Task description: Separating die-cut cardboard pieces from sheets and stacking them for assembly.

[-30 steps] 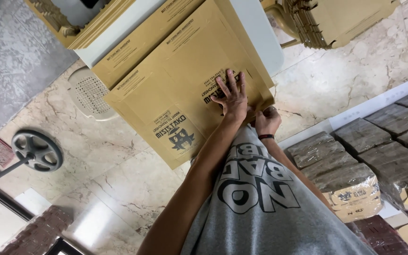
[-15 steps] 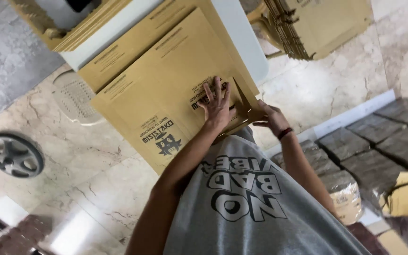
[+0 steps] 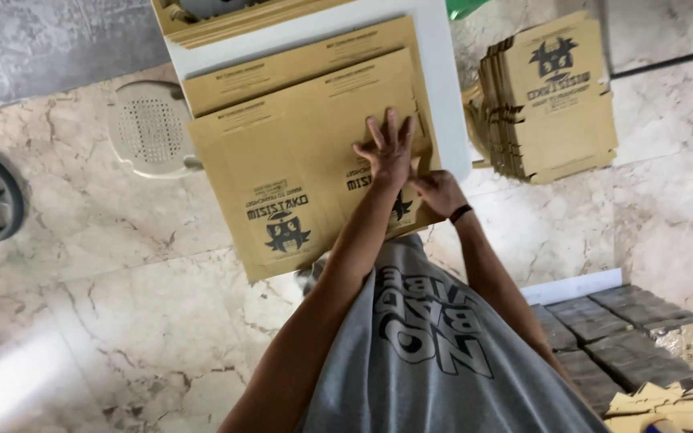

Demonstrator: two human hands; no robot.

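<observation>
The left hand (image 3: 389,152) now lies flat with fingers spread on the flattened brown cardboard box (image 3: 306,168), while the right hand (image 3: 436,192) has moved to grip its edge; folding continues.

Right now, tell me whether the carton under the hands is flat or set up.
Flat. The brown carton lies spread on the white table, left hand pressing it.

The flattened cardboard box (image 3: 298,168) is showing a matt brown paperboard face with black print, smooth under the left hand (image 3: 389,152). The worktop (image 3: 443,88) at twelve o'clock is looking like smooth white laminate. The floor (image 3: 106,321) is gleaming as polished, veined marble. The stool (image 3: 150,128) at ten o'clock is appearing as perforated cream plastic. The T-shirt (image 3: 435,353) is reading as soft grey cotton.
</observation>
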